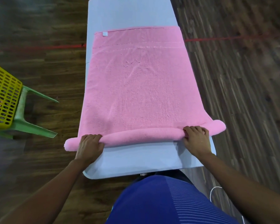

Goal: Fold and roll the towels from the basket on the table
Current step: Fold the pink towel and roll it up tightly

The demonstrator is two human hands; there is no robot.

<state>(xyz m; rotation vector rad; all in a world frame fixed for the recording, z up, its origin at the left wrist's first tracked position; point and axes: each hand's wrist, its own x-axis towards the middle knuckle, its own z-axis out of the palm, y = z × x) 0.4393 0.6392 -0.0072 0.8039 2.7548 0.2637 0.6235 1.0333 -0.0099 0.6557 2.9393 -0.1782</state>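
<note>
A pink towel (136, 81) lies flat along the narrow white table (141, 160), its near end wound into a thin roll (142, 136) that overhangs both table sides. My left hand (90, 145) grips the roll near its left end, fingers curled over the top. My right hand (196, 138) grips the roll near its right end in the same way. A small white label (105, 34) shows at the towel's far left corner. The yellow perforated basket (3, 94) stands at the left edge of view on a green plastic chair (28, 125).
Dark wooden floor surrounds the table, crossed by a red line (216, 38). A bare strip of table lies between the roll and my body. A white cord (214, 190) hangs at the lower right beside my blue shirt.
</note>
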